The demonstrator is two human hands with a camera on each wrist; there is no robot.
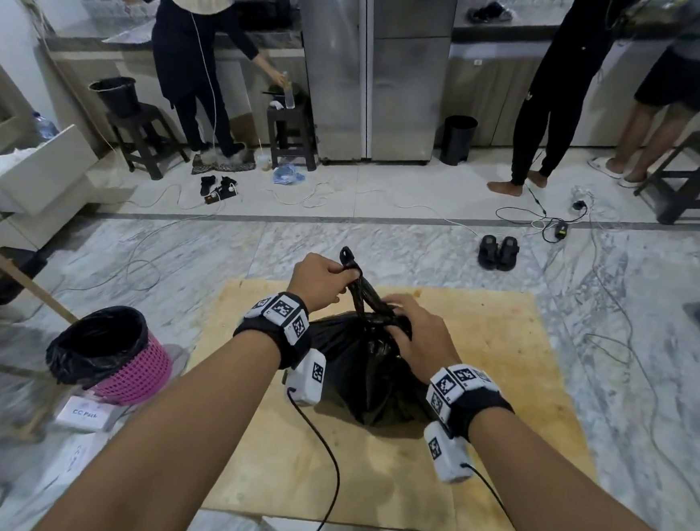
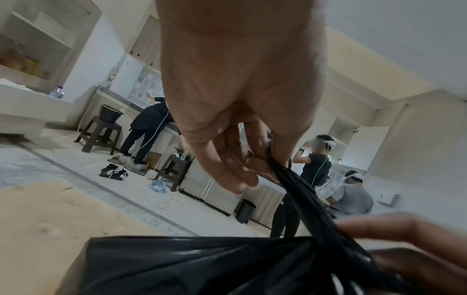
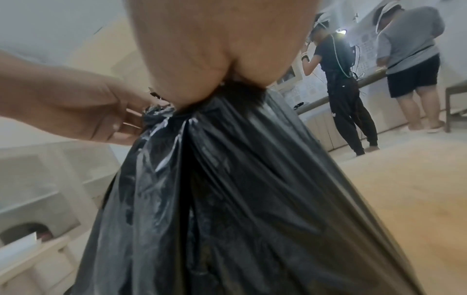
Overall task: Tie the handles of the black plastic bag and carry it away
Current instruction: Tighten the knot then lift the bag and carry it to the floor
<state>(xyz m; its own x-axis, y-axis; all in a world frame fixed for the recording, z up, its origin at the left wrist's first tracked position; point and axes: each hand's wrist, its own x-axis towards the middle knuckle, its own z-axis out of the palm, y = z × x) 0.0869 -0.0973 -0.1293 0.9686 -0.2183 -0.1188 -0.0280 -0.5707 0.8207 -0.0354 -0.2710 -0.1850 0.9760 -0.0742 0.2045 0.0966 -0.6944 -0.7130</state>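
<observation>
At the left of the floor stands one pink plastic mesh waste basket (image 1: 132,374) lined with black film, well apart from the work. Next comes the left hand (image 1: 317,281), its fingers curled tight round one twisted black handle strip (image 1: 359,285) that it pulls up and away from the bag; the wrist view shows the fingertips (image 2: 242,175) pinching that strip against the palm. In the middle sits the single black plastic rubbish bag (image 1: 367,375), resting on a pale plywood board (image 1: 500,361) laid on the marble floor. To its right, the right hand (image 1: 416,337) bears down on the gathered neck (image 3: 156,115) of the bag with fingers bent round it, seemingly holding the other handle or the forming knot; which of the two cannot be told, since the hand covers it.

The film looks thin, soft and glossy, so it will likely slip under the fingers and stretch or tear if jerked. The bag bulges only modestly and sags into folds, which suggests a light, loose load. The twisted handles just above the neck seem the best place to grip, both for cinching the knot and for lifting afterwards; grabbing the bag wall risks a rip.

Counted: one bag, two handles judged to be in play though only one shows clearly, two hands, one basket, one board.
</observation>
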